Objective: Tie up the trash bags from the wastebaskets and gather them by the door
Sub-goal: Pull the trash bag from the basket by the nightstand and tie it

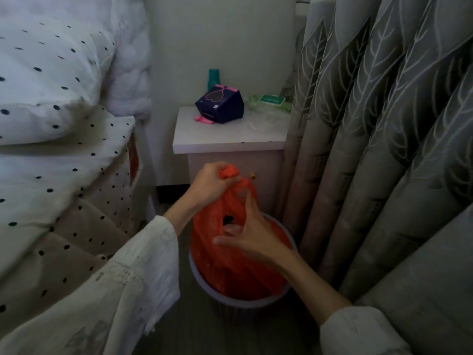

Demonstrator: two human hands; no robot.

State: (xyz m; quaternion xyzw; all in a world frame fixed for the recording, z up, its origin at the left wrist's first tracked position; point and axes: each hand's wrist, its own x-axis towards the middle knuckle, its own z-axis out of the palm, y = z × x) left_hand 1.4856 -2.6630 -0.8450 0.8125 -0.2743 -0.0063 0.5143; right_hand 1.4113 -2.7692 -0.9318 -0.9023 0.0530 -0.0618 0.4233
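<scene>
A home bedroom: a bed (pixel 51 162) dressed in dotted white on the left, a white nightstand (pixel 225 140) against the wall (pixel 217 34) beside it, leaf-patterned curtains (pixel 384 124) hanging on the right, a wastebasket (pixel 243 303) on the floor (pixel 230 334) before the nightstand.

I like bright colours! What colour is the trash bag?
Orange-red trash bag, seen in the head view.

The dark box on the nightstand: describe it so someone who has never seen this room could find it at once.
Between the polka-dot bed and the grey curtain stands a white nightstand. On its top sits the box. It alone is dark navy with a pink heart outline, unlike the teal bottle behind and the green packet beside it.
</scene>
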